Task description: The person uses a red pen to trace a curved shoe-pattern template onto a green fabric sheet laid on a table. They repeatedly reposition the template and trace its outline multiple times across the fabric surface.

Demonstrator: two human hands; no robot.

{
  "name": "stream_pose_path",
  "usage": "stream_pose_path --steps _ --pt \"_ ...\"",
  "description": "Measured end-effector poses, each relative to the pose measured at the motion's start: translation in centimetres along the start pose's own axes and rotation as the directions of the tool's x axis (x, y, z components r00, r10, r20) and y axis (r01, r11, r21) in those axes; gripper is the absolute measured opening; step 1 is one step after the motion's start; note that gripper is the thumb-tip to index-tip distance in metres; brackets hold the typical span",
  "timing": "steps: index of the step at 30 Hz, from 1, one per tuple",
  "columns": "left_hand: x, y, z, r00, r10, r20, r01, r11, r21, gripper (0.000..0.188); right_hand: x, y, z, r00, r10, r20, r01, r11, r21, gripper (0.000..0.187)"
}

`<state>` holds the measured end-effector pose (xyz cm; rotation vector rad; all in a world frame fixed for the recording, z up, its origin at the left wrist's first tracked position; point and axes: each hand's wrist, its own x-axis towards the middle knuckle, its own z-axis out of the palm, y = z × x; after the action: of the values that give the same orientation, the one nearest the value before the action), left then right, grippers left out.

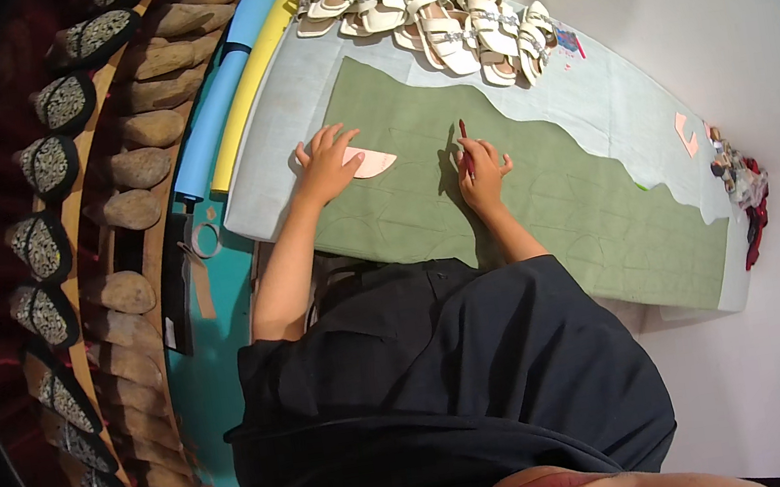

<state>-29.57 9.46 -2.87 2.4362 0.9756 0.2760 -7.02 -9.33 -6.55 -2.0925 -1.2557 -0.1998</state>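
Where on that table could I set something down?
Bare patches: the pale tabletop between the yellow roll and green sheet, and its strip beyond the sheet's wavy edge, between the blue item and pink cutout. Crowded: the far-left edge, lined with sandals, and the sheet where the left hand touches a pink piece and the right hand grips a pen.
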Motion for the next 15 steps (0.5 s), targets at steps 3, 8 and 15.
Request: stream_pose_path --steps 3,8,15 --pt "-2.2 -0.1 0.8 0.993 -0.119 -0.028 0.120 0.991 0.050 0.050 0.2 -1.1 1.1 0.994 -0.023 0.105 0.010 0.992 0.123 0.033" --pt "-3.9 0.0 2.2 0.956 -0.188 -0.225 0.202 0.979 0.039 0.051 1.0 -5.4 3.3 0.969 -0.139 0.205 0.073 0.951 0.300 0.036" --pt "-5.0 -0.2 4.0 0.880 -0.190 -0.435 0.265 0.957 0.119 0.057 0.7 -5.7 4.3 0.965 -0.119 0.233 0.046 0.955 0.295 0.021"
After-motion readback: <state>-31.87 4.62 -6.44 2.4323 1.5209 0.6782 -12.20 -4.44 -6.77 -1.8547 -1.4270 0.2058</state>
